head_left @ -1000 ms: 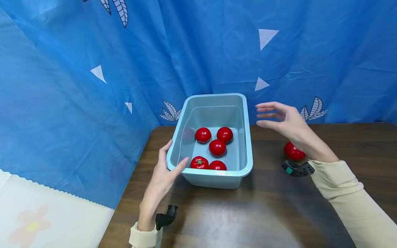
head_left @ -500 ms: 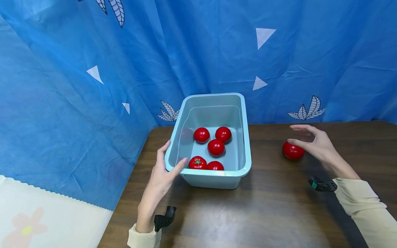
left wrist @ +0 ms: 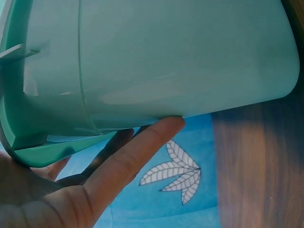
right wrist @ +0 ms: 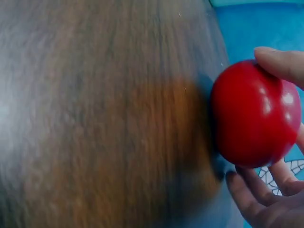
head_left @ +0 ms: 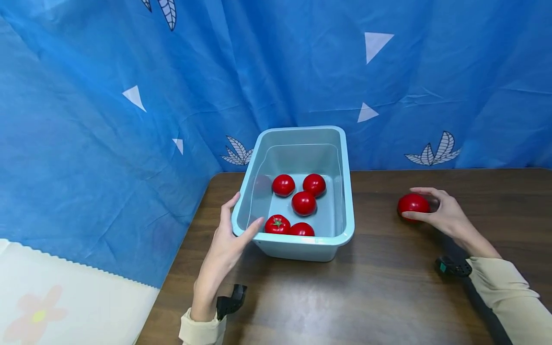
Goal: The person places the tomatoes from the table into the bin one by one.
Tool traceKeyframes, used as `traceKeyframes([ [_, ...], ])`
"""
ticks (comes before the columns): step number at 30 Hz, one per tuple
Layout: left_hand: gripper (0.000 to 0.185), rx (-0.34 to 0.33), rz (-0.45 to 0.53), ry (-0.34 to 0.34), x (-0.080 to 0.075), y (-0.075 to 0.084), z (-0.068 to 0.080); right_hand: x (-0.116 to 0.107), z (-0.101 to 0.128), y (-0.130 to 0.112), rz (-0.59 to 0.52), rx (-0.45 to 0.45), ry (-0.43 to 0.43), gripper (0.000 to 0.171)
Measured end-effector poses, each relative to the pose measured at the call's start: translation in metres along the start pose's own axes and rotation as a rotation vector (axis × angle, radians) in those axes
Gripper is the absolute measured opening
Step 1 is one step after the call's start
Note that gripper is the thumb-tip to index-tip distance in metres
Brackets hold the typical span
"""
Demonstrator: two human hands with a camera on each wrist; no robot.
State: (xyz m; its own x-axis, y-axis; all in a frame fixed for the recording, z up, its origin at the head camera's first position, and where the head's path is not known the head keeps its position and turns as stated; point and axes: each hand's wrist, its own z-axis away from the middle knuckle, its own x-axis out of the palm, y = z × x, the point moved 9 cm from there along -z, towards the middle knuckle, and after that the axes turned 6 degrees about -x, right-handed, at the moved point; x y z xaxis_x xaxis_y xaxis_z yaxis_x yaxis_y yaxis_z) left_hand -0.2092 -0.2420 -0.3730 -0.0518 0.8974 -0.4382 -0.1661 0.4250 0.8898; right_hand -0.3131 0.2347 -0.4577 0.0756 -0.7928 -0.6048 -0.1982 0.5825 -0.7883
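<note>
Left hand (head_left: 224,249), lower left of centre: fingers and thumb pinch the near-left corner rim of the pale blue tub (head_left: 340,191), seemingly steadying it on the desk (head_left: 388,297). Five tomatoes (head_left: 304,202) lie inside. Right of frame, right hand (head_left: 446,215) cups a sixth tomato (head_left: 412,203) resting on the desk, fingers curled around it. No readable labels or writing.

The head camera looked forward and down across the wooden table (head_left: 388,297), the light-blue tub (head_left: 340,239) at 12 o'clock. The left wrist camera sat tight against that tub's outer wall (left wrist: 180,52). The right wrist camera sat close on a tomato (right wrist: 254,114), at 2 o'clock in the head view (head_left: 412,203).
</note>
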Motion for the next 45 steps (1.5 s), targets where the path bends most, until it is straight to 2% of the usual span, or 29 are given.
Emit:
traceKeyframes([
  [5,0.089,-0.001,0.001,0.001,0.0,0.001,0.001,0.003,0.0,-0.001,0.038,0.006,-0.004,0.074],
  [14,0.088,-0.001,-0.004,-0.002,0.001,0.001,0.002,0.002,0.003,-0.003,0.041,0.005,0.025,0.07],
  [21,0.088,0.005,-0.005,0.003,0.001,0.001,0.002,-0.007,0.004,-0.023,-0.049,0.006,0.098,0.071],
  [27,0.089,0.014,-0.003,0.003,0.001,0.0,0.002,-0.016,-0.001,-0.066,-0.107,-0.028,0.141,0.069],
  [33,0.09,0.016,-0.009,0.005,0.001,0.001,0.0,-0.015,-0.005,-0.125,-0.203,-0.094,0.118,0.07],
  [39,0.09,0.026,-0.011,0.005,0.001,0.002,-0.001,-0.006,-0.01,-0.185,-0.33,-0.134,0.078,0.067],
  [45,0.09,0.014,-0.003,-0.004,0.0,0.001,0.0,0.015,-0.023,-0.239,-0.409,-0.214,0.007,0.067],
])
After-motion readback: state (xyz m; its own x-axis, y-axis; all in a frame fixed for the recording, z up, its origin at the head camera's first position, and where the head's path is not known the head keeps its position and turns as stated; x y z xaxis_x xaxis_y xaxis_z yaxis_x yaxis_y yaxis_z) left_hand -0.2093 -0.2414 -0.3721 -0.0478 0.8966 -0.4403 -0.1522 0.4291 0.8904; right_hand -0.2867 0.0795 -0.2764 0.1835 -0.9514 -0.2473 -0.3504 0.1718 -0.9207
